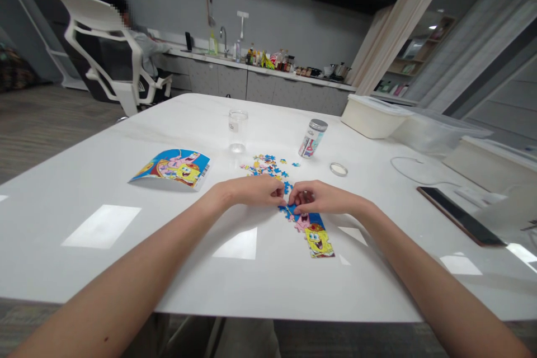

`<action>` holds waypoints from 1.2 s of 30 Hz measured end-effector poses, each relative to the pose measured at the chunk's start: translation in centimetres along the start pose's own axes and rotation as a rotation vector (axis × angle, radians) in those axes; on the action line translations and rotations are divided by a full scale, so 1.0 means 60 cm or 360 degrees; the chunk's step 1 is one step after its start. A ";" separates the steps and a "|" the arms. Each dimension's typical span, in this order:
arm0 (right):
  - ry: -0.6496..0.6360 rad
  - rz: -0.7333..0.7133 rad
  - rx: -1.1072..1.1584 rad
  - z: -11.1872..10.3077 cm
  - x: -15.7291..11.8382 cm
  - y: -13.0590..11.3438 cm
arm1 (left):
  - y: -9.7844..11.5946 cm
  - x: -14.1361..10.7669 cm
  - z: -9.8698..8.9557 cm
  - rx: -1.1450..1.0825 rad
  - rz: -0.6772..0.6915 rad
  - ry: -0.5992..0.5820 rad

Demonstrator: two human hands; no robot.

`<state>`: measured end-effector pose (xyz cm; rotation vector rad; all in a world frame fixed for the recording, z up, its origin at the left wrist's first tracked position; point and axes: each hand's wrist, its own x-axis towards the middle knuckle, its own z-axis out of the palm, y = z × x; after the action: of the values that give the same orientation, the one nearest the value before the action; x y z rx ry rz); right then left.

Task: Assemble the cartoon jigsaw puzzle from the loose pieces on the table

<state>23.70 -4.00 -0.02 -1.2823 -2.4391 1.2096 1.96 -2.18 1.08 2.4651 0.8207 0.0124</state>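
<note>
A partly joined jigsaw puzzle lies on the white table, showing a yellow cartoon sponge, a pink figure and blue background. My left hand is closed in a pinch at its upper left edge; whatever the fingertips hold is hidden. My right hand has curled fingers and a thumb resting on the puzzle's blue top part, gripping its edge. Just beyond my hands is a pile of loose puzzle pieces, mostly blue and yellow. To the left lies a curled picture sheet with the same cartoon figures.
Behind the pieces stand a clear jar and a printed canister with a grey lid. A round lid lies nearby. At right are a tablet, a white cable and storage boxes. A person sits beyond, by a white chair.
</note>
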 end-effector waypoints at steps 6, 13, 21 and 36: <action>0.0003 0.0000 0.0004 0.000 0.001 -0.003 | -0.005 0.001 0.000 -0.0079 0.0013 -0.0034; 0.0005 -0.0006 -0.0009 0.000 0.000 -0.002 | 0.001 0.001 0.000 -0.0042 -0.0060 -0.0014; -0.0003 -0.0005 0.0013 -0.001 0.001 0.002 | 0.004 0.005 0.001 -0.0137 -0.0158 -0.0027; 0.0132 -0.0151 -0.0100 -0.005 -0.006 -0.005 | 0.009 0.004 0.001 -0.0161 -0.0223 -0.0037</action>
<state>23.85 -4.16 0.47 -1.1924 -2.4665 1.0431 2.48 -2.41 1.26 2.3047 0.9573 -0.0246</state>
